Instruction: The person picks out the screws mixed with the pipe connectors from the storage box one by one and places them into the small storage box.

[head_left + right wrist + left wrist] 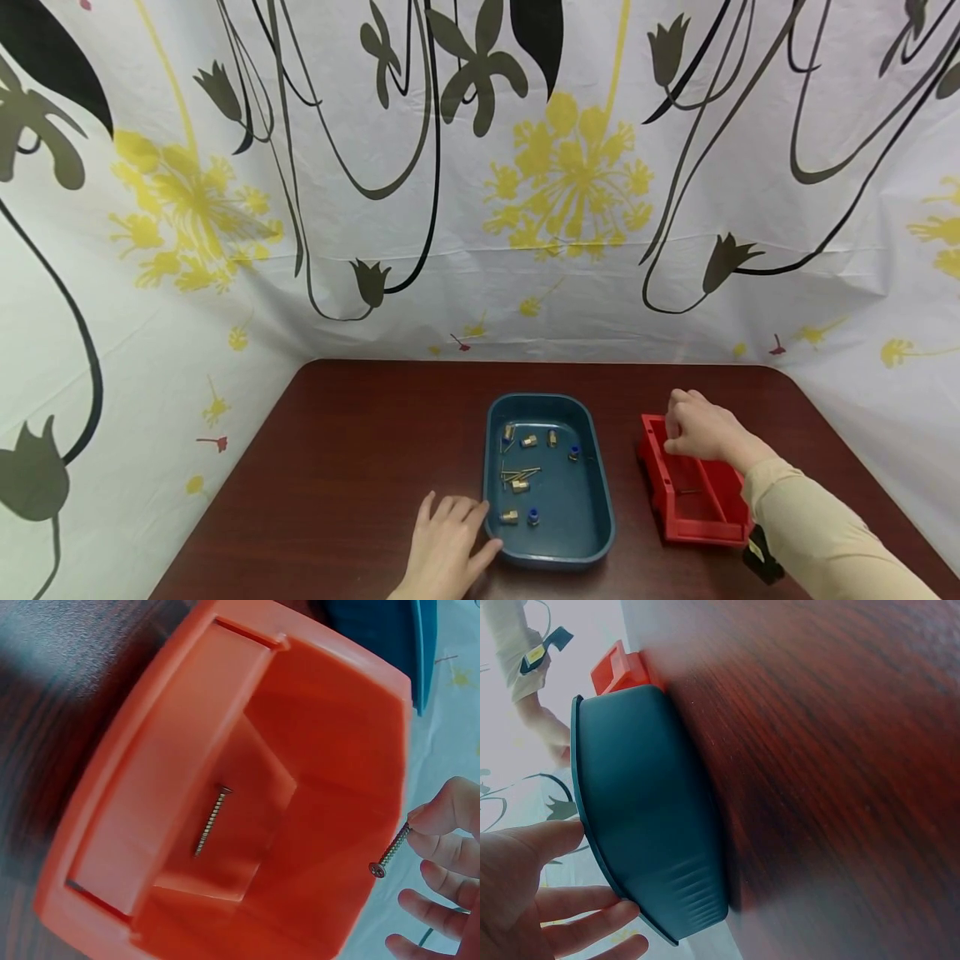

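In the head view my left hand point(448, 542) rests on the near left rim of a blue-green tray point(573, 521). The left wrist view shows its thumb and fingers point(574, 901) fairly straight against that rim. Over a red plastic bin point(705, 532), my right hand point(703, 427) pinches a screw point(390, 851) between thumb and fingertips, head pointing down. Another screw point(211, 821) lies on the bin's floor. Inside the tray are several small brass fittings point(520, 485), some with blue parts point(533, 517), and a small pile of screws point(521, 473).
Tray and bin stand apart on a dark reddish-brown wooden table point(360, 467), the bin to the right. A white patterned cloth point(465, 217) hangs behind the table and along its sides. A dark device point(763, 557) is strapped at the right wrist.
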Tool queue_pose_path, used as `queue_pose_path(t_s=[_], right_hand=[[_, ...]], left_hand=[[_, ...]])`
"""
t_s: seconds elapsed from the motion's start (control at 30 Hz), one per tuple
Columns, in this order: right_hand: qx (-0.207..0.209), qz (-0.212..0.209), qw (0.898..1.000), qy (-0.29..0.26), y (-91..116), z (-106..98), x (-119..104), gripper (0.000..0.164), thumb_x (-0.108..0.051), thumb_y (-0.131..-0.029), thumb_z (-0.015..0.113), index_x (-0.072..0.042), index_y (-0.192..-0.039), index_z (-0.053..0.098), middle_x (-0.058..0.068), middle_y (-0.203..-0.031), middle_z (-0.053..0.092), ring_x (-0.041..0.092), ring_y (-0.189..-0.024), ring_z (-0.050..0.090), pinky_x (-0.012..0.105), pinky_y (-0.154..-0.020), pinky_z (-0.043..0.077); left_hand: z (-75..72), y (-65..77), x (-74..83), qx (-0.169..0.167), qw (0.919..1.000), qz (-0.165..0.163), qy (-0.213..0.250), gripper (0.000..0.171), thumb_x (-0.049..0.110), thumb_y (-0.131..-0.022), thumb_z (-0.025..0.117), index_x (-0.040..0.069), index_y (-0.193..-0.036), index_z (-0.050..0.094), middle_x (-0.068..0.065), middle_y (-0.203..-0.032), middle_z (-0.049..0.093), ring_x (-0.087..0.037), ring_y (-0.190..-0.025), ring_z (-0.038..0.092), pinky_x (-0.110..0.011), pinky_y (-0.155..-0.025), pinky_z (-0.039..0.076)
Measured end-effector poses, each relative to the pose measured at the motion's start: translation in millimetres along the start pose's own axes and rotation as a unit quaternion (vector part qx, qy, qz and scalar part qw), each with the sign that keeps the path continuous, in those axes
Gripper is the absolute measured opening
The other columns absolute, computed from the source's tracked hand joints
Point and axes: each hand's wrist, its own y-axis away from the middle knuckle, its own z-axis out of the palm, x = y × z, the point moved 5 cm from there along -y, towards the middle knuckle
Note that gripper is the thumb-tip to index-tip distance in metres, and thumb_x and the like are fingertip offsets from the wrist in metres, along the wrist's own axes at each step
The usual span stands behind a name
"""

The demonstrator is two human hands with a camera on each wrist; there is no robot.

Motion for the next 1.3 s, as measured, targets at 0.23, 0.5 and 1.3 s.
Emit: queue_pose_path(t_s=[0.23,0.5,1.3], right_hand=[[-0.016,0.007,1.000,-0.007,2,11,4,0.024,-0.018,-0.064,0.073,-0.018,-0.057,0.050,-0.002,-0.078,0.041,0.019,-0.071,0.038,0.030,-0.048,0.035],[-0.019,0.011,1.000,-0.006,3,17,7,0.024,-0.017,-0.065,0.073,-0.017,-0.058,0.051,-0.002,-0.077,0.040,0.018,-0.070,0.036,0.029,-0.048,0.034],[-0.033,0.016,0.998,-0.042,12,29,7,0.024,-0.014,-0.066,0.070,-0.016,-0.057,0.049,-0.002,-0.076,0.038,0.019,-0.069,0.036,0.029,-0.048,0.032]], left_hand=[[-0.1,0.1,0.1,0.001,1.0000,0.001,0.001,0.039,0.045,-0.077,0.061,0.014,-0.101,0.066,0.003,-0.092,0.059,-0.018,-0.088,0.052,-0.054,-0.083,0.032],[0.0,-0.7,0.2,-0.008,1.0000,-0.003,0.005,0.039,0.045,-0.077,0.061,0.015,-0.102,0.066,0.003,-0.092,0.059,-0.018,-0.089,0.052,-0.054,-0.083,0.032],[-0.9,0.4,0.9,0.018,0.9998,0.005,-0.005,0.038,0.044,-0.077,0.062,0.014,-0.101,0.066,0.003,-0.092,0.058,-0.018,-0.088,0.052,-0.054,-0.084,0.032]])
